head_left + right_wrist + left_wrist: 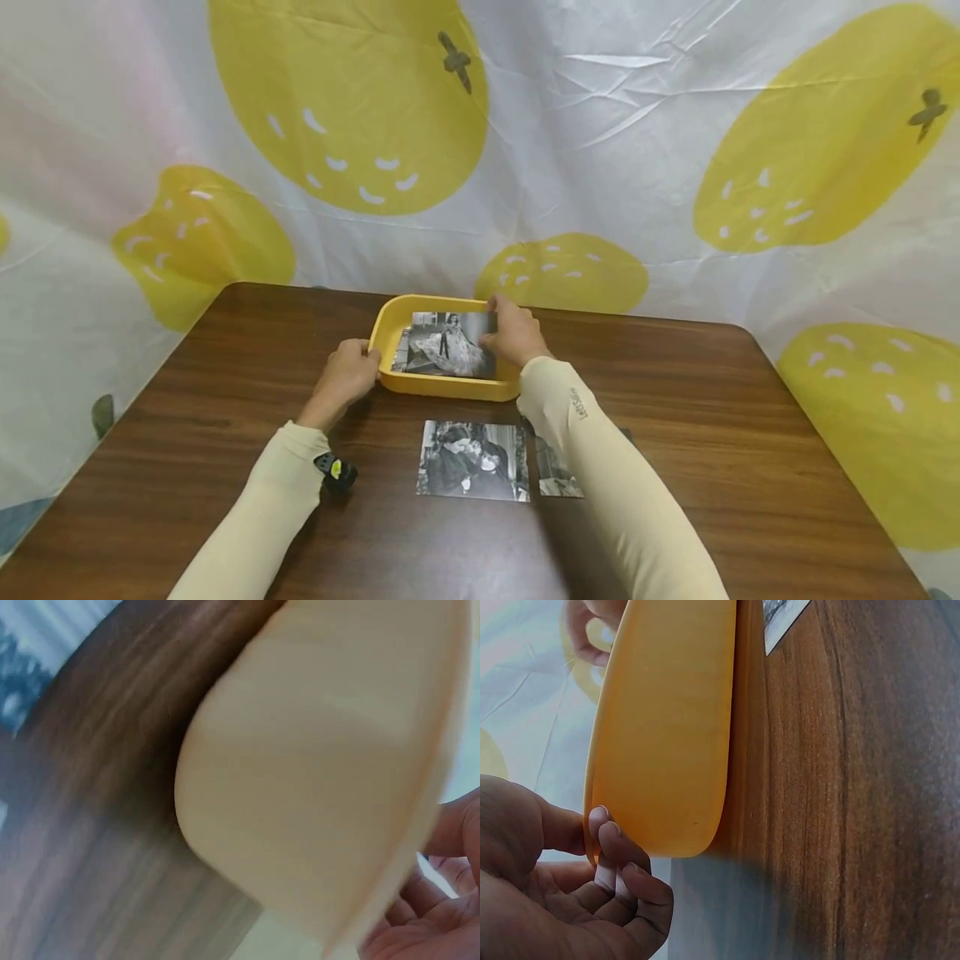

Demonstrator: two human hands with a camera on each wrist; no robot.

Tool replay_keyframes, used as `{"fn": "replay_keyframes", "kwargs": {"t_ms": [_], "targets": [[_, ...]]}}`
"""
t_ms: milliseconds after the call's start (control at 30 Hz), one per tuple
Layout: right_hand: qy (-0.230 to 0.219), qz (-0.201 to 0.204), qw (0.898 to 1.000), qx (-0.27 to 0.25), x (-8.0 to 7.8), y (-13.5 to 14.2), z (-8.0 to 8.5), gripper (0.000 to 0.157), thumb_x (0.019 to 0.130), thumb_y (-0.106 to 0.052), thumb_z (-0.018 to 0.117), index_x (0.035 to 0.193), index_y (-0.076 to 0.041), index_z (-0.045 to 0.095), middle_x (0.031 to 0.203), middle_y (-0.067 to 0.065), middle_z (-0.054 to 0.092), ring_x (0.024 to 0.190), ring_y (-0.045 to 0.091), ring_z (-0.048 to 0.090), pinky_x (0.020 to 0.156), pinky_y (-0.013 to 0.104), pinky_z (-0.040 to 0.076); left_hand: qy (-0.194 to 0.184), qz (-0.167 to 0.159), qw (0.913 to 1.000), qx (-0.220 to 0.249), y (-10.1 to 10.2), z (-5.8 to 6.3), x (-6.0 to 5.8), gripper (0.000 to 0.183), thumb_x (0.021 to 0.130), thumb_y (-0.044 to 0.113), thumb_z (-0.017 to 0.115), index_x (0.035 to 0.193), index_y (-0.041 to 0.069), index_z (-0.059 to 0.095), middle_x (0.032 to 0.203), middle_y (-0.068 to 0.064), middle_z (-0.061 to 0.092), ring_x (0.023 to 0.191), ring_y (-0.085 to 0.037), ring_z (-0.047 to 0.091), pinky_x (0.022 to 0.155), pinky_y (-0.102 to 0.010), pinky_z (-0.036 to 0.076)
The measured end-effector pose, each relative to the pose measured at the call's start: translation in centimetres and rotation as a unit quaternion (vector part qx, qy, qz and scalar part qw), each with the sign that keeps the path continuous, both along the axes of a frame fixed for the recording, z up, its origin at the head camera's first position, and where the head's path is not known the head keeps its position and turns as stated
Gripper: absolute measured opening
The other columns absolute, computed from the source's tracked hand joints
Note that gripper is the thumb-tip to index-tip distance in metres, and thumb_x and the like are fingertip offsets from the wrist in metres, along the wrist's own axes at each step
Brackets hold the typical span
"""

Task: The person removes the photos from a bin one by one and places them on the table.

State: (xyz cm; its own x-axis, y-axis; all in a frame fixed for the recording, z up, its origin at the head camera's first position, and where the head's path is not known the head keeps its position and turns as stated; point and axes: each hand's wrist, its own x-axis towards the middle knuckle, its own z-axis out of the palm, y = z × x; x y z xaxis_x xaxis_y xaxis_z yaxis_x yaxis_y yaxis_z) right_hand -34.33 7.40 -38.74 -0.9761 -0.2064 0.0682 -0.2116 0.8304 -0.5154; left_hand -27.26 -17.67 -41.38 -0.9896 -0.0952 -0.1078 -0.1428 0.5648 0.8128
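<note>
The left grip (347,375) pinches the yellow tray (450,387) at nine o'clock; at three, the right grip (517,332), hold unclear, apparently arranges photographs (444,348), next probably needing the tray steady.

This is a curtained-off nook, though whether in a home, a studio or elsewhere cannot be told. A creased white fabric sheet (570,142) printed with large rounded yellow fruit-like shapes (352,108) hangs round a brown wood-grain bench (712,400) with rounded corners, from nine o'clock through twelve to three, screening whatever lies beyond.
</note>
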Motion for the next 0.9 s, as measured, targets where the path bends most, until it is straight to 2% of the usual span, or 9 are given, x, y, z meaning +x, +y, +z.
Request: {"fn": "replay_keyframes", "kwargs": {"t_ms": [167, 333, 433, 667, 800, 900], "targets": [[-0.013, 0.014, 0.998, -0.058, 0.5, 1.0, 1.3, 0.042, 0.088, -0.006, 0.077, 0.124, -0.012, 0.054, 0.085, 0.011, 0.067, 0.076, 0.027, 0.06, 0.071, 0.04, 0.046, -0.001, -0.003, 1.0, 0.004, -0.2, -0.2, -0.2, 0.035, 0.105, 0.015, 0.039, 0.121, -0.005, 0.062, 0.078, -0.007, 0.059, 0.062, -0.016, 0.047, 0.055, -0.028, 0.036], [-0.023, 0.029, 0.992, -0.123, 1.1, 2.5, 2.7, 0.042, 0.089, 0.003, 0.072, 0.124, -0.01, 0.054, 0.09, 0.013, 0.074, 0.078, 0.022, 0.066, 0.063, 0.033, 0.046, -0.006, -0.001, 1.0, 0.007, -0.3, -0.3, -0.5, 0.037, 0.105, 0.016, 0.039, 0.127, -0.004, 0.06, 0.08, -0.008, 0.061, 0.065, -0.016, 0.049, 0.057, -0.028, 0.037], [-0.027, 0.038, 0.988, -0.144, 1.5, 3.7, 3.5, 0.042, 0.091, 0.002, 0.07, 0.127, -0.01, 0.052, 0.091, 0.015, 0.073, 0.076, 0.022, 0.063, 0.063, 0.032, 0.044, 0.0, -0.003, 1.0, 0.005, -0.3, -0.4, -0.7, 0.037, 0.104, 0.015, 0.039, 0.126, -0.005, 0.061, 0.08, -0.008, 0.061, 0.066, -0.016, 0.05, 0.057, -0.028, 0.038], [-0.02, 0.048, 0.988, -0.146, 2.7, 7.9, 5.2, 0.041, 0.091, -0.004, 0.074, 0.126, -0.007, 0.053, 0.078, 0.016, 0.068, 0.061, 0.018, 0.052, 0.058, 0.031, 0.041, 0.004, -0.003, 1.0, 0.004, -0.4, -0.4, -0.8, 0.038, 0.102, 0.014, 0.039, 0.126, -0.006, 0.061, 0.081, -0.009, 0.062, 0.067, -0.016, 0.052, 0.057, -0.027, 0.04], [-0.02, 0.052, 0.988, -0.142, 3.6, 10.9, 5.7, 0.041, 0.09, -0.002, 0.074, 0.125, -0.005, 0.053, 0.077, 0.015, 0.065, 0.06, 0.016, 0.049, 0.056, 0.029, 0.04, 0.005, -0.003, 1.0, 0.007, -0.4, -0.2, -0.8, 0.039, 0.102, 0.014, 0.039, 0.127, -0.007, 0.061, 0.08, -0.009, 0.062, 0.068, -0.016, 0.054, 0.058, -0.027, 0.04], [-0.025, 0.052, 0.988, -0.144, 4.4, 13.3, 5.9, 0.042, 0.091, -0.002, 0.073, 0.127, -0.003, 0.053, 0.077, 0.015, 0.064, 0.061, 0.015, 0.051, 0.057, 0.028, 0.043, 0.003, -0.003, 1.0, 0.008, -0.4, -0.2, -0.8, 0.039, 0.102, 0.014, 0.038, 0.128, -0.007, 0.06, 0.08, -0.008, 0.061, 0.069, -0.017, 0.054, 0.058, -0.027, 0.041]]}}
